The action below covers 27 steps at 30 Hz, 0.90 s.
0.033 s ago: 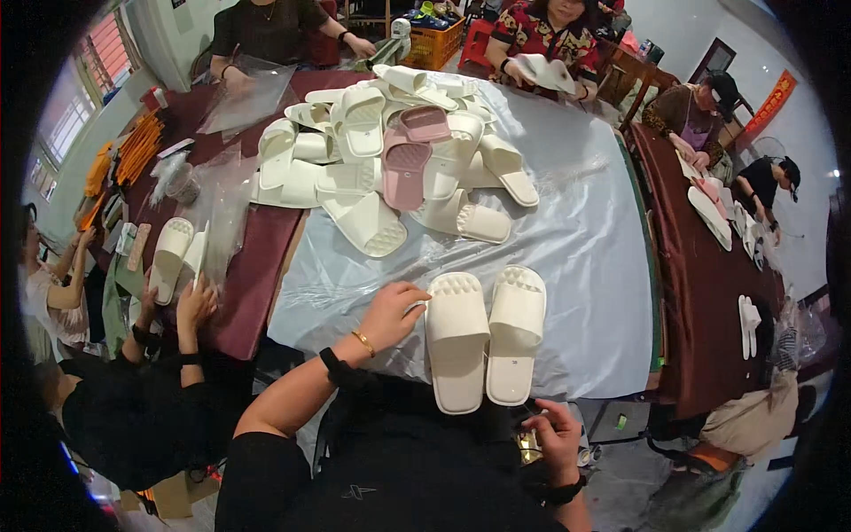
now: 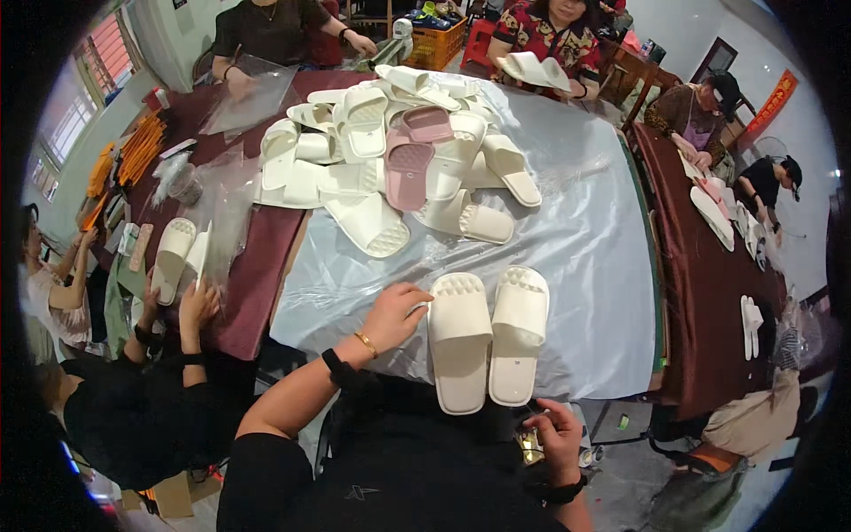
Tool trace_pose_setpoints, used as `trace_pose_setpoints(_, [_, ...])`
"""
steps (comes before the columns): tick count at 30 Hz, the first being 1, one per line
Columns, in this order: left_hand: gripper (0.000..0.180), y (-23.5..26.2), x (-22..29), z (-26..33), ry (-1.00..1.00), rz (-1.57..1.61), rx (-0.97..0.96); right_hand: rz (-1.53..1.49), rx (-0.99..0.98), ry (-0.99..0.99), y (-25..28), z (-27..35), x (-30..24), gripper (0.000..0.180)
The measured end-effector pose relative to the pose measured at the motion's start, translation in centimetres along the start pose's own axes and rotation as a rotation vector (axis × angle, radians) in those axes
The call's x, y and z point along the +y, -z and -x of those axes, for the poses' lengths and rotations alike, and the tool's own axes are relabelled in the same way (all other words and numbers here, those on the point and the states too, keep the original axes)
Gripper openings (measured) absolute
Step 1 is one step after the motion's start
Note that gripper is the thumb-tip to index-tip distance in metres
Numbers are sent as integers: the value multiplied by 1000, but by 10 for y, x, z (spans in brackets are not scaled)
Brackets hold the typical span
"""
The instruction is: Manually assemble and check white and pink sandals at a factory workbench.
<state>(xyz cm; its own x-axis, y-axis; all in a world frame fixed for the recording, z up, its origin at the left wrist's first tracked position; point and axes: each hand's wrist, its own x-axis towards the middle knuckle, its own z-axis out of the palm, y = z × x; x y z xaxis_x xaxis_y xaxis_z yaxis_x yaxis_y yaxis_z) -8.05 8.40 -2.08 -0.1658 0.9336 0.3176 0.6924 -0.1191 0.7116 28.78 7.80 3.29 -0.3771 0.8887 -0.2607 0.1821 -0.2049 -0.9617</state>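
Observation:
Two cream slide slippers lie side by side, soles down, at the near edge of the table. My left hand (image 2: 394, 312) rests on the plastic sheet with its fingertips against the side of the left slipper (image 2: 458, 341); it wears a gold bangle and a black wristband. The right slipper (image 2: 519, 332) touches the left one. My right hand (image 2: 554, 439) is below the table edge near my lap, closed on a small shiny metallic object (image 2: 530, 443); what it is I cannot tell.
A heap of cream slippers (image 2: 372, 151) with two pink ones (image 2: 412, 160) fills the far half of the pale plastic-covered table (image 2: 594, 266). Another person's hands (image 2: 195, 306) work at the left by clear bags. More people sit at the far end and at the dark red table (image 2: 709, 293) on the right.

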Motion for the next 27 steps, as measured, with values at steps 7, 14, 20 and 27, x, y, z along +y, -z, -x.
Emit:
trace_pose_setpoints(7, [23, -8, 4, -2, 63, 7, -55, 119, -23, 35, -35, -40, 23, 29])
trace_pose_setpoints(14, [27, -17, -3, -31, 101, -141, -31, 148, -5, 128, -75, -73, 16, 27])
trace_pose_setpoints(20, [31, -38, -9, -61, 254, -308, -194, 184, -18, 197, -80, -88, 23, 28])
trace_pose_setpoints(27, [38, -43, 12, -92, 501, -353, -524, 273, 31, 307, -86, -90, 29, 28])
